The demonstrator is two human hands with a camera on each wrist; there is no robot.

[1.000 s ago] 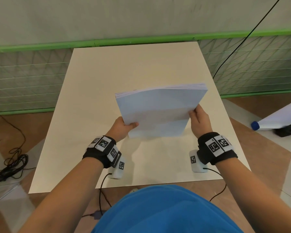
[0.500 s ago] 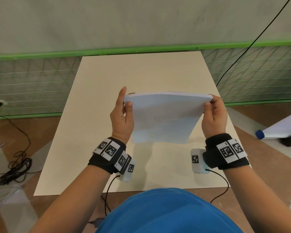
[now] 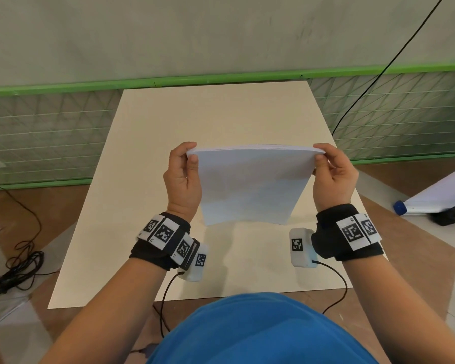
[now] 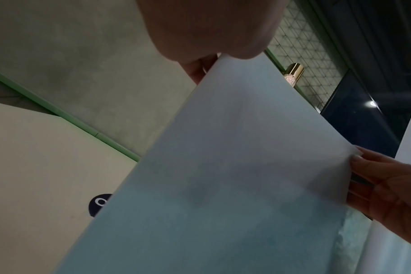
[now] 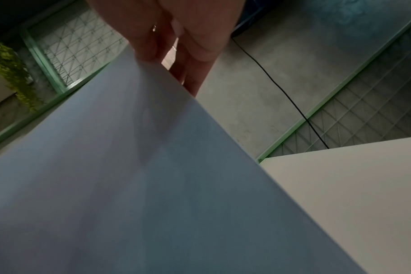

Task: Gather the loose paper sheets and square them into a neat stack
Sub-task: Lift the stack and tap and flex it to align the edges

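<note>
Standing on its lower edge on the table [image 3: 132,232], the paper stack [image 3: 250,185] is held upright, seemingly so the sheets can be tapped level against the surface. Its upper corners are pinched from either side: the left hand [image 3: 181,179] is curled around one, thumb in front, and the right hand [image 3: 334,177] around the other. Beyond the table, a green rail [image 3: 221,78] is seen along the grey wall [image 3: 221,32].

We see the stack of white paper sheets [image 3: 252,182] held upright over the cream table [image 3: 221,114]; the left hand [image 3: 181,177] pinches one top corner; the right hand [image 3: 332,177] pinches the other.
</note>
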